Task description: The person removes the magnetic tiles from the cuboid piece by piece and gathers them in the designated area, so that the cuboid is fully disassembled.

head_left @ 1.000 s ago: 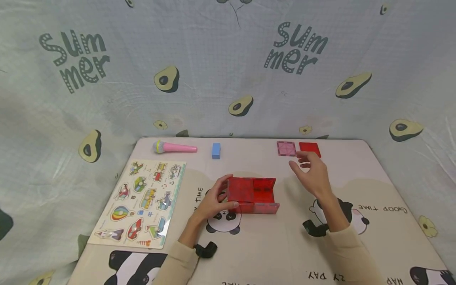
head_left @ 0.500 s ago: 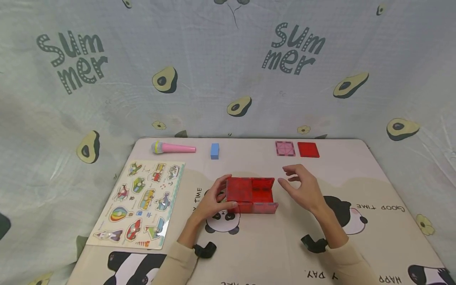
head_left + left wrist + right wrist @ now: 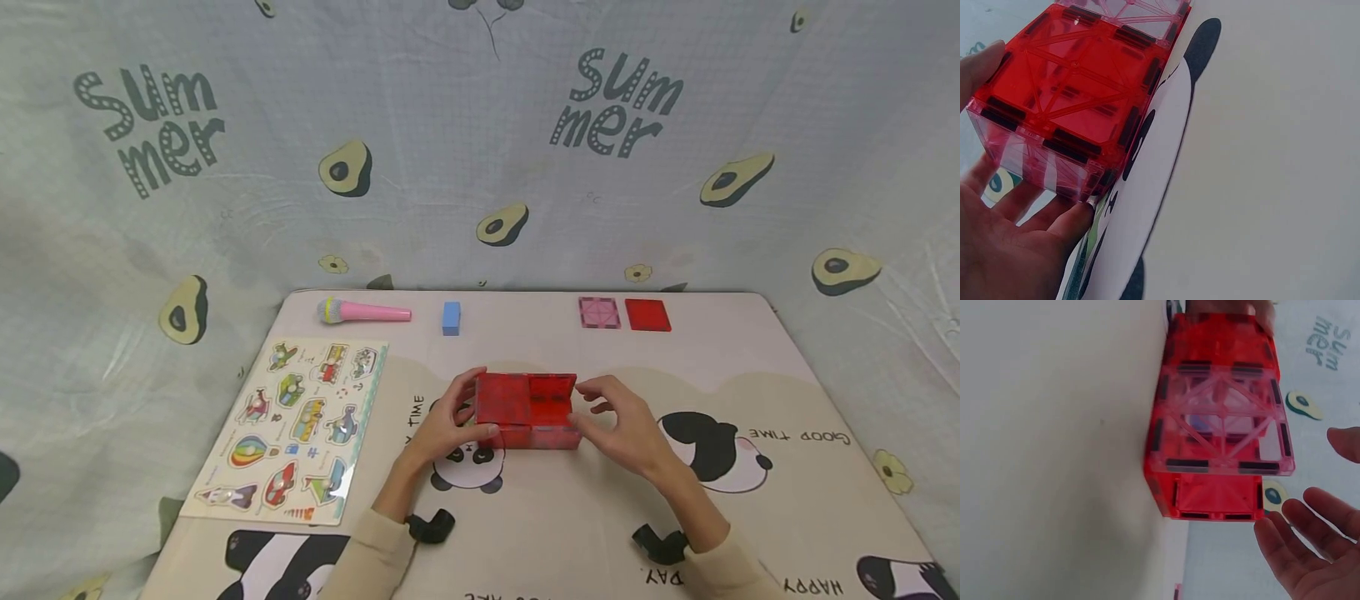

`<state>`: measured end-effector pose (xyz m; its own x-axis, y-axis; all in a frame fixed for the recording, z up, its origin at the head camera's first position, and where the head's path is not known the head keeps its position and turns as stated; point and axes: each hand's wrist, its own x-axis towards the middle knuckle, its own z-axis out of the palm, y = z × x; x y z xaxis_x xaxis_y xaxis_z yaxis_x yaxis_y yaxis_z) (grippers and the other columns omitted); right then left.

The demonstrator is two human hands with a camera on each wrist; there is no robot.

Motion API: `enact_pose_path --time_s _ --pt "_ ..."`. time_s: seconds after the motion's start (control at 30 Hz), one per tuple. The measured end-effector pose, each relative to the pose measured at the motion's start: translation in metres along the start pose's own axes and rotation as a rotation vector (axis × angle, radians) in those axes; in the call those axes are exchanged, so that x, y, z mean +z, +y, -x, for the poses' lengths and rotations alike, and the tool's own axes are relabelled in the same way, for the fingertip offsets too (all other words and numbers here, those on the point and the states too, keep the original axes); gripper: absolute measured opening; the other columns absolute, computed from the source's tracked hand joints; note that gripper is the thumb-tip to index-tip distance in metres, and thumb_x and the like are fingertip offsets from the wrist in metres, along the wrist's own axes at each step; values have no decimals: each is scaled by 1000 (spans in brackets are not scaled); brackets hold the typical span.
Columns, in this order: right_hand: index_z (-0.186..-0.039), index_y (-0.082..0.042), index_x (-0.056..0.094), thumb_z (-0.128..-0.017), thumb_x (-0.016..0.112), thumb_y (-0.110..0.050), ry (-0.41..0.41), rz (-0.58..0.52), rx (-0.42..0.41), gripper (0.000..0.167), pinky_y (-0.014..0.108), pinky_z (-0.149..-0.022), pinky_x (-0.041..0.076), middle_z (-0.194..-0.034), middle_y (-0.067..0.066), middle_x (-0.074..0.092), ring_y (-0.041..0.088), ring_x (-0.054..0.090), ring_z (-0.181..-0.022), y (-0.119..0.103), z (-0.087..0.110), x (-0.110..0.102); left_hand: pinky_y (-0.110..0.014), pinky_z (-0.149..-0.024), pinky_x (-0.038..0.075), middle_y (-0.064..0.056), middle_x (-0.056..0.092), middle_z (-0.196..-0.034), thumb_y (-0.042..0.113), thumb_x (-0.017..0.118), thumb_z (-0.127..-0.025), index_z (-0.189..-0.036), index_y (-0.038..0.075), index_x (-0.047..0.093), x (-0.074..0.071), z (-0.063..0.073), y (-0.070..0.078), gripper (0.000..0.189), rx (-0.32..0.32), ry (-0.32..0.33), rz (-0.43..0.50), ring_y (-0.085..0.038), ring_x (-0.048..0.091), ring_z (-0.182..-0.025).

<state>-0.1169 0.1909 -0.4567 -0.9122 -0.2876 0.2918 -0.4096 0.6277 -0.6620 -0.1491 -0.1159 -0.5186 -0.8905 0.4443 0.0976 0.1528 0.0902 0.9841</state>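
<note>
A box of red and pink see-through magnetic tiles (image 3: 504,400) sits on the table; its left half has a red top tile, while the right half is uncovered. My left hand (image 3: 442,429) grips its left end, thumb at the front and fingers round the far side; the left wrist view shows this hand (image 3: 1010,244) against the end wall. At the right end is my right hand (image 3: 622,425), its thumb and fingers spread about the uncovered side. In the right wrist view those fingers (image 3: 1316,544) look relaxed, with nothing held; contact is hard to tell.
Along the back edge lie a pink tile (image 3: 599,313), a red tile (image 3: 648,315), a blue block (image 3: 451,318) and a pink toy microphone (image 3: 366,311). A picture puzzle board (image 3: 288,429) covers the left side. A printed curtain (image 3: 420,150) hangs behind.
My right hand has moved from beside the red tile at the back, leftward and nearer, to the box's right end. My left hand and the box have stayed in place.
</note>
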Motion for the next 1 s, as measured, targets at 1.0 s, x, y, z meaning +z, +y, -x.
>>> enact_pose_path --time_s 1.0 --pt "-107 -11 65 -84 77 -12 -194 9 77 26 25 -80 62 -96 -4 68 12 66 -89 13 20 21 -42 -116 41 -7 41 -156 24 74 -86 -157 15 27 0 0 2 86 0 -2 -1 -31 40 -145"
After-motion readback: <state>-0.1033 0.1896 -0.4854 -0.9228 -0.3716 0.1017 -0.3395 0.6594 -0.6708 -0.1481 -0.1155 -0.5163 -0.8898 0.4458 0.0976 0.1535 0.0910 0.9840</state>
